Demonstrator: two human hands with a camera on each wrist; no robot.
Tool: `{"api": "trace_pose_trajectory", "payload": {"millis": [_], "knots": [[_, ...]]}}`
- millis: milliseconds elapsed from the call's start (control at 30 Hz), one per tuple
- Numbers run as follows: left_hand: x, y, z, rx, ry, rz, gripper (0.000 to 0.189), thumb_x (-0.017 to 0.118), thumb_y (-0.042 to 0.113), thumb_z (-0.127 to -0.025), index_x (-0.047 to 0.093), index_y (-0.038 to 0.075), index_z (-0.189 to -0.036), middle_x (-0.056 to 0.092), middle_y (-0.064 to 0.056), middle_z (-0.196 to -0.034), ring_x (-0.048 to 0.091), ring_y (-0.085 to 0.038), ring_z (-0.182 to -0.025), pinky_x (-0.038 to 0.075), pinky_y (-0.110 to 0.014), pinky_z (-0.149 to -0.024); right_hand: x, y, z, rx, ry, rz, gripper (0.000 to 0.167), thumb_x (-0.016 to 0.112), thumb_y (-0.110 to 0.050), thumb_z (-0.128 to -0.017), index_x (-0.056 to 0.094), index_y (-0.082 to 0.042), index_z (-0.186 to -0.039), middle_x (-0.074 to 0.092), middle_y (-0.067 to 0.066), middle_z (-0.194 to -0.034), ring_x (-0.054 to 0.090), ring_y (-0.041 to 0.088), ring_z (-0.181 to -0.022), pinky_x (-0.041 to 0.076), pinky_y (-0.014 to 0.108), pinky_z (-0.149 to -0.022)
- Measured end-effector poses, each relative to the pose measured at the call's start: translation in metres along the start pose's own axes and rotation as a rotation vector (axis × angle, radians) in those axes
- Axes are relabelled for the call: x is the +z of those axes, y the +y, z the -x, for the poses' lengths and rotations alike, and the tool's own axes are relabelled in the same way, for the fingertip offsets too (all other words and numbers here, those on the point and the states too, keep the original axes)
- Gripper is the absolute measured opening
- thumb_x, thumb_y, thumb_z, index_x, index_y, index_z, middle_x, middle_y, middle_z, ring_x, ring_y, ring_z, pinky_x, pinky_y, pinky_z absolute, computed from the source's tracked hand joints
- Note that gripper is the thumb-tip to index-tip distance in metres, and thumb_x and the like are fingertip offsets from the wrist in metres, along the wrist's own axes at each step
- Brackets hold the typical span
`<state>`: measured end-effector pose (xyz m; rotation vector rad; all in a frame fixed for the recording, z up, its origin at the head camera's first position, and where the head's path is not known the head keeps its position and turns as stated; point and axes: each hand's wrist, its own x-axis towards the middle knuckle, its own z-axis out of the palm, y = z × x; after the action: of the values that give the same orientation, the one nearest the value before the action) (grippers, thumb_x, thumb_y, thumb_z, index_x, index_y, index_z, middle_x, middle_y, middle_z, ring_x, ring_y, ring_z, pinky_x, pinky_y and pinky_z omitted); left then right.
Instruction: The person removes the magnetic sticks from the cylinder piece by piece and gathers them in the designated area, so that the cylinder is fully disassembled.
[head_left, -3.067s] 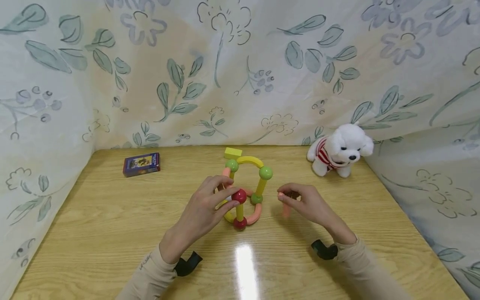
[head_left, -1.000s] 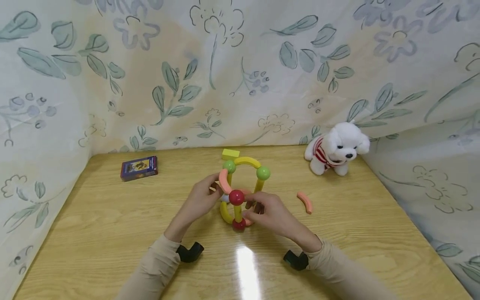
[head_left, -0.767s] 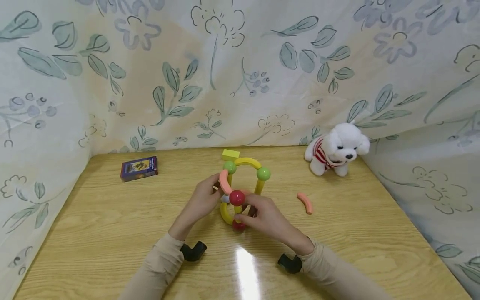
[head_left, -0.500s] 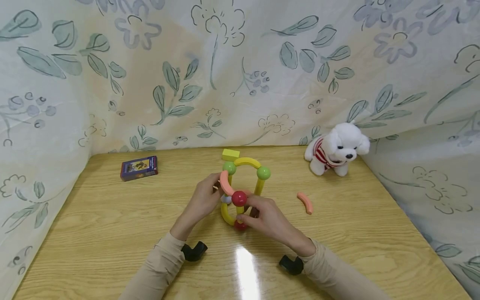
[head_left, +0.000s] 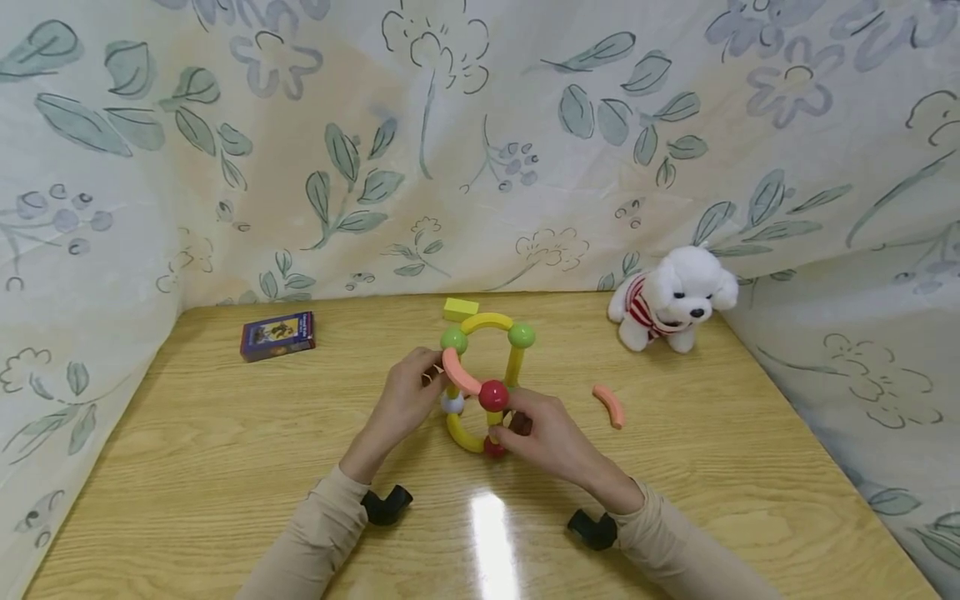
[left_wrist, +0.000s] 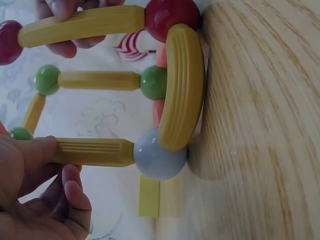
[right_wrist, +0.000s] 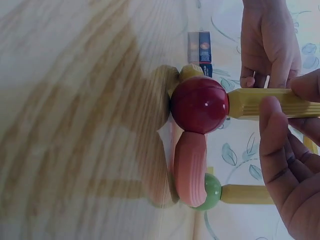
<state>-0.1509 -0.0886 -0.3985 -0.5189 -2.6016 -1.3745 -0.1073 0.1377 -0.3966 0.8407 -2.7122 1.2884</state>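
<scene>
A frame of magnetic rods and balls stands upright on the table between both hands. My left hand (head_left: 408,396) pinches an upright yellow rod (left_wrist: 95,151) between a green ball (head_left: 453,341) and a pale grey ball (left_wrist: 160,154). The right hand (head_left: 551,437) pinches another yellow rod (right_wrist: 250,103), between the upper red ball (head_left: 493,395) and the lower red ball (right_wrist: 200,105). A curved pink rod (head_left: 460,373) joins the upper red ball to the green one; a curved yellow rod (head_left: 487,322) runs behind. Right of the frame lies a loose curved pink rod (head_left: 608,406).
A yellow block (head_left: 461,310) sits behind the frame. At the back left is a small dark blue box (head_left: 277,336). A white plush dog (head_left: 671,296) in a striped scarf sits at the back right. Floral cloth (head_left: 480,167) hangs behind the wooden table (head_left: 225,467).
The right hand laid the loose pink rod on the table and took hold of the front upright. The frame has turned slightly: its front red balls moved right, its rear green balls slightly left.
</scene>
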Motion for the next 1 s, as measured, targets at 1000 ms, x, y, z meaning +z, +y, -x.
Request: {"api": "trace_pose_trajectory", "payload": {"millis": [1000], "knots": [[-0.041,0.033,0.019,0.264,0.18,-0.063,0.018,0.06,-0.01,-0.08,0.062,0.002,-0.093,0.061,-0.009,-0.087,0.052,-0.015,-0.074,0.046,-0.027,-0.064,-0.029,0.007,-0.002,0.071,0.127,0.033,0.042,0.074,-0.012,-0.082,0.064,-0.012,-0.123,0.068,0.004,-0.105,0.061,0.005,-0.073,0.052,0.023,-0.062]]}}
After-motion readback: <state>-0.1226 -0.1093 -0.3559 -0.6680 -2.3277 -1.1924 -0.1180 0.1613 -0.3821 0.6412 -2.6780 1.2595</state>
